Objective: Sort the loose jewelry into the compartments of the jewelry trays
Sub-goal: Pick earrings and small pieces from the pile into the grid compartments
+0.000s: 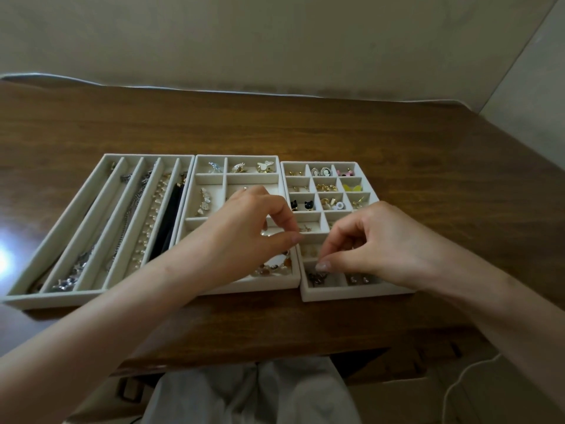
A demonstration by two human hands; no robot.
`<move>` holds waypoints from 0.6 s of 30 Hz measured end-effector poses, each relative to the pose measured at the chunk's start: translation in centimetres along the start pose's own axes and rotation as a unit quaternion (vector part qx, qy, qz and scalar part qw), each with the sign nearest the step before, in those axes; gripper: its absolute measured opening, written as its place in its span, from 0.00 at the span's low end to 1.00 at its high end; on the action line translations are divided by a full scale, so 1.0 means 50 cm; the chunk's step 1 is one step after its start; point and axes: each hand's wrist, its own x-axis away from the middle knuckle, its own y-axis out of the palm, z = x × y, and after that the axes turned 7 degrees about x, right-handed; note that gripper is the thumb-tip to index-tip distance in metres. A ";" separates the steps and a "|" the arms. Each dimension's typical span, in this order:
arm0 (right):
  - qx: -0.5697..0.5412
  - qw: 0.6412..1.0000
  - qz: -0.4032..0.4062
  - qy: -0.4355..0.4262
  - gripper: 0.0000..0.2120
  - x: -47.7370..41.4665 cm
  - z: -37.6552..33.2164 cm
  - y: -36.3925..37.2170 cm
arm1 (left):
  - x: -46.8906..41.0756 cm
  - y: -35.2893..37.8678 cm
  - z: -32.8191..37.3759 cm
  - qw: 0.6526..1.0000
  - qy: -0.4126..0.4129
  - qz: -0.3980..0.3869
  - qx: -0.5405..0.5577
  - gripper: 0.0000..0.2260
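Head: right hand (376, 240) over tray (336, 296)

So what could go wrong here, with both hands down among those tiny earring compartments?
The right hand pinches its fingertips just above the front-left compartment of the small-grid tray; anything tiny could slip into a neighbouring cell. The left hand and its wrist hang low over the middle tray, so they might snag the beaded bracelet there or nudge the trays.
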 end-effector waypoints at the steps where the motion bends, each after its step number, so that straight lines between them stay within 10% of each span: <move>1: 0.015 1.000 0.003 0.003 0.02 0.002 0.001 -0.003 | 0.001 0.000 0.000 1.000 0.000 -0.001 0.000 0.05; 18: 0.187 0.982 -0.001 -0.028 0.04 0.014 -0.006 0.010 | 0.001 -0.006 0.009 1.000 0.011 -0.006 0.008 0.03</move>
